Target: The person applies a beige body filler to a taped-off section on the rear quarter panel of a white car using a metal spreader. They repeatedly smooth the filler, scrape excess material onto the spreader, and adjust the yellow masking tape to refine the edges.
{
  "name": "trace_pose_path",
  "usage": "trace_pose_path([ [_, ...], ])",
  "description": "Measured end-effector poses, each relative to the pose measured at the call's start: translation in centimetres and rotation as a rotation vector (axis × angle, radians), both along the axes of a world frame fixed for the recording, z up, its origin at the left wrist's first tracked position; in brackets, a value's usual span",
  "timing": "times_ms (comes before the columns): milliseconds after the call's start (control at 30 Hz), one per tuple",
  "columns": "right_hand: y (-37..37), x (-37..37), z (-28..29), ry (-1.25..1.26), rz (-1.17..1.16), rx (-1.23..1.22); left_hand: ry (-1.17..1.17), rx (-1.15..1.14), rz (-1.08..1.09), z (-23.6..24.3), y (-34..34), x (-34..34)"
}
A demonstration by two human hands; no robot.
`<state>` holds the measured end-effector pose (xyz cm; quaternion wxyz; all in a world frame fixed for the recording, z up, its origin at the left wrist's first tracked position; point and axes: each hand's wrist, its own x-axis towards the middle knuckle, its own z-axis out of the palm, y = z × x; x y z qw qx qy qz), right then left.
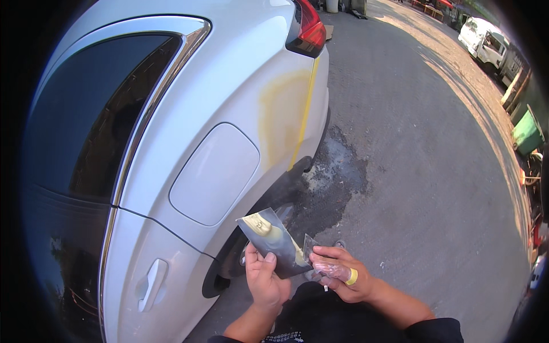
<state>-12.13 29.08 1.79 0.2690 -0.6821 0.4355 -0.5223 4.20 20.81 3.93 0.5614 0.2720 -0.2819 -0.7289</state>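
My left hand (266, 283) grips a flat dark grey mixing board (278, 247), thumb on top, held tilted in front of my body. A lump of pale yellow putty (258, 224) lies on its far corner, and more is smeared along its right edge. In my right hand (350, 283) is a small clear spreader (309, 244), its edge at the board's right side. Clear plastic film (331, 270) covers some of the right fingers, and a yellow band (352, 276) circles one. Both hands are beside the white car (154, 188), close to its rear wheel.
On the car's rear panel is a sanded, yellowish-edged patch (269, 117) crossed by a yellow line, below the red tail light (310, 31). The closed fuel flap (215, 174) and door handle (152, 284) are nearer. A wet stain (337, 171) marks the asphalt. Far right stand a green bin (527, 132) and white truck (485, 43).
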Motion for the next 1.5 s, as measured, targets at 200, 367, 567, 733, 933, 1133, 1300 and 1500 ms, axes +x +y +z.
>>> trace_pose_path([
  [200,2.8,-2.4,-0.1,-0.058,-0.141,0.042,0.145,-0.049,-0.030,1.6,1.4,0.7],
  [367,6.3,-6.8,-1.2,-0.802,-0.170,0.236,0.185,0.106,-0.193,0.6,3.5,-1.6],
  [567,11.0,-12.5,-1.6,-1.006,-0.305,0.301,0.217,0.209,-0.351,-0.8,6.9,-7.7],
  [733,12.1,-15.6,-0.9,-0.956,-0.243,0.310,0.236,0.290,-0.428,-0.8,9.5,-12.1],
  [933,10.3,-17.7,-0.9,-0.943,0.221,0.483,0.252,0.258,-0.473,-0.4,11.2,-15.2],
  [1133,5.3,-18.8,-0.9,-0.932,-0.014,0.418,0.245,0.177,-0.456,0.8,11.9,-15.3],
  [1300,6.2,-20.0,0.1,-0.982,-0.073,0.425,0.191,0.023,-0.081,1.0,11.5,-14.4],
  [1500,7.5,-19.6,-0.6,-0.770,-0.131,0.365,0.167,-0.095,0.195,0.4,11.2,-13.9],
])
